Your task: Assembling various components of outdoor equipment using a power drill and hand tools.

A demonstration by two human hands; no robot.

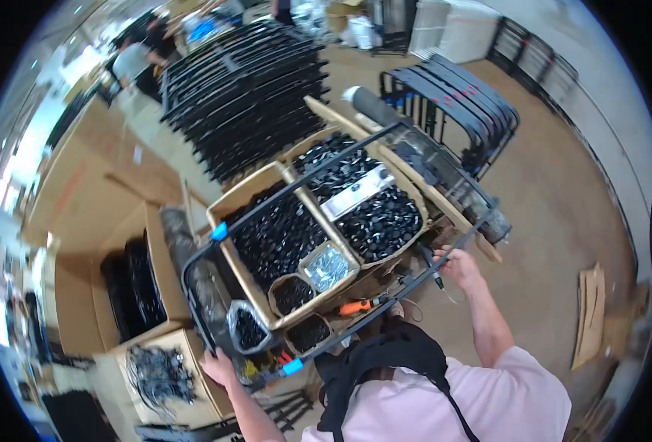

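Spanning both hands, 1 black metal frame (355, 221) is held level above the cardboard boxes (267, 193) of small black parts, its long axis running from the lower left corner, near the person's body, up to the far right. Left hand (219, 366): at the frame's near left corner, fingers wrapped round the rounded tube just beside a blue clip (293, 366); curled closed on the bar. Right hand (460, 265): on the frame's right-hand bar, well apart from the left hand, fingers closed round the tube; whether the thumb locks over cannot be told. A 2nd blue clip (220, 231) sits on the frame's left bar, above the left hand. Under the frame: 2 large boxes of black fittings, a clear bag of silver screws (326, 267), 1 orange-handled tool (360, 306) near the frame's near bar. Beyond the frame, away from the person: a stack of like black frames (245, 96). Left of the frame: an open box of black cable pieces (160, 376). The frame lies between the 2 hands, neither nearer.
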